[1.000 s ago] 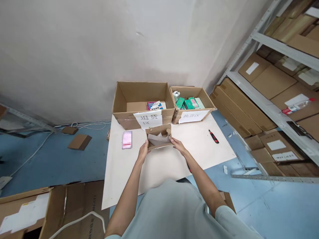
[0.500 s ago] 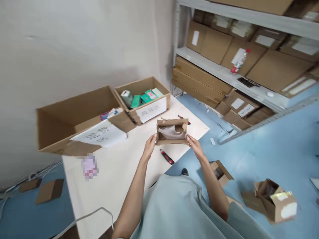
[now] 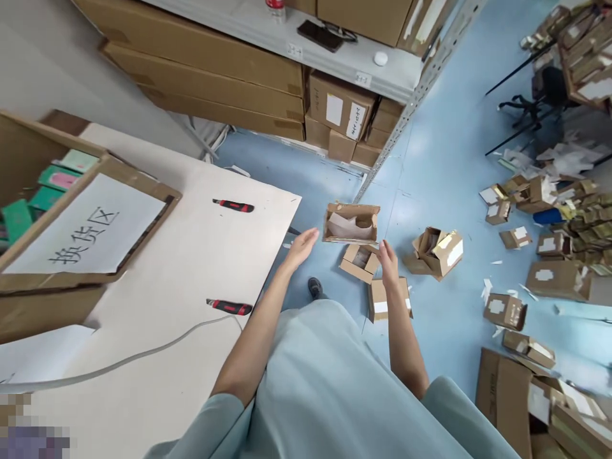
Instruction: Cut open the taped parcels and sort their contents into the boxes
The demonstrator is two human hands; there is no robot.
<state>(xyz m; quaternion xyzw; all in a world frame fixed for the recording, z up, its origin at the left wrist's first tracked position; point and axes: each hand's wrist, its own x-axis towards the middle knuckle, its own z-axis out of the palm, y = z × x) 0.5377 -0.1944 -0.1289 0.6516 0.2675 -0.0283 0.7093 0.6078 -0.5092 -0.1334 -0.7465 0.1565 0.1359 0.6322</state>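
A small open cardboard box (image 3: 351, 223) with crumpled pale packing inside is over the blue floor, just beyond my hands. My left hand (image 3: 302, 248) is open, with a gap between its fingers and the box's left side. Near the box's lower right corner is my right hand (image 3: 389, 260), its fingers extended and not wrapped round anything; whether a fingertip touches the box is hard to tell. Two red and black cutters, one farther back (image 3: 234, 206) and one nearer (image 3: 229, 307), lie on the white table (image 3: 191, 255).
Left on the table is a labelled carton (image 3: 115, 223) holding green boxes. A metal shelf (image 3: 354, 73) with cartons stands ahead. Opened boxes (image 3: 437, 252) lie on the floor, with more boxes and scraps at the right. A grey cable (image 3: 157, 347) crosses the table.
The view has swung right. The box has moved from above the table edge to over the floor. My left hand has let go of it, and my right hand has loosened from its side.
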